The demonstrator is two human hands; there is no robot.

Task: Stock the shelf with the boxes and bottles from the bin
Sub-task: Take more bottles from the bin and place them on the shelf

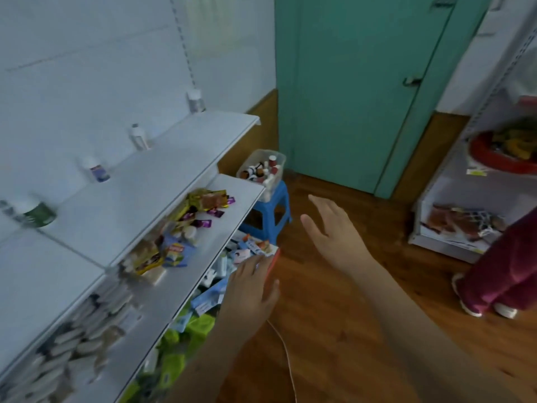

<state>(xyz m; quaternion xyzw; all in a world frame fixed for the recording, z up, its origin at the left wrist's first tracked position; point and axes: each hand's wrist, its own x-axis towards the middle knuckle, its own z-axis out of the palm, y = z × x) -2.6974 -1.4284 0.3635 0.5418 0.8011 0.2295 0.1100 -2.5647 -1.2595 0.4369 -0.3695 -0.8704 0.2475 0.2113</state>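
White shelf [162, 158] boards run from seven o'clock up to twelve, the top one carrying four spaced bottles [98, 170] along the wall. The bin [261, 167], clear plastic and full of small bottles, sits on a blue stool [273, 210] at twelve o'clock, just past the shelf end. The right hand [328, 228] reaches toward it, fingers spread, holding nothing. The left hand [252, 289] rests at six o'clock with fingers curved over a red-edged box [271, 261] at the lower shelf's edge; whether it truly grips is unclear. Best to carry the reach over the bin's rim and close on one bottle upright, so its neighbours stay put.
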